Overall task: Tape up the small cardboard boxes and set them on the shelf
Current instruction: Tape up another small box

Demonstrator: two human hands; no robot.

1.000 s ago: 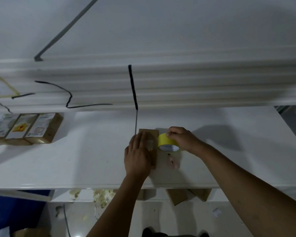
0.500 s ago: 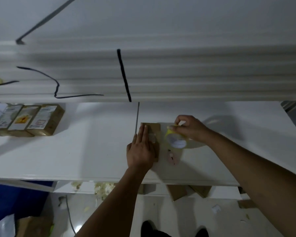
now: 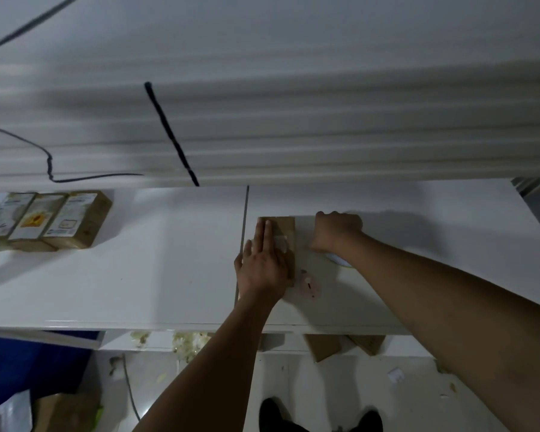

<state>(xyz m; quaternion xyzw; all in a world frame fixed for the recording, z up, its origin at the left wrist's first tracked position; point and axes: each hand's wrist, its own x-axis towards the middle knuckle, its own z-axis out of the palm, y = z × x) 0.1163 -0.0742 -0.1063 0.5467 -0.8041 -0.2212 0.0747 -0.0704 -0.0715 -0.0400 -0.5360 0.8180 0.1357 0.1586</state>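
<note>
Left hand (image 3: pixel 262 266) flat, pressing the cardboard box (image 3: pixel 282 227) mid-bench (image 3: pixel 138 275). Right hand (image 3: pixel 337 229) curled just beside it, over the tape roll (image 3: pixel 340 262), can't tell on what. Probably mid-taping, three labelled boxes (image 3: pixel 53 222) at the left end, shelving not yet done.

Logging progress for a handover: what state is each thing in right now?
small cardboard box: closed, lying flat under the left hand.
left hand: flat, fingers straight on the box.
right hand: fingers curled beside the box; grip hidden.
tape roll: mostly hidden under the right wrist.
three labelled boxes: closed, side by side, untouched.
</note>
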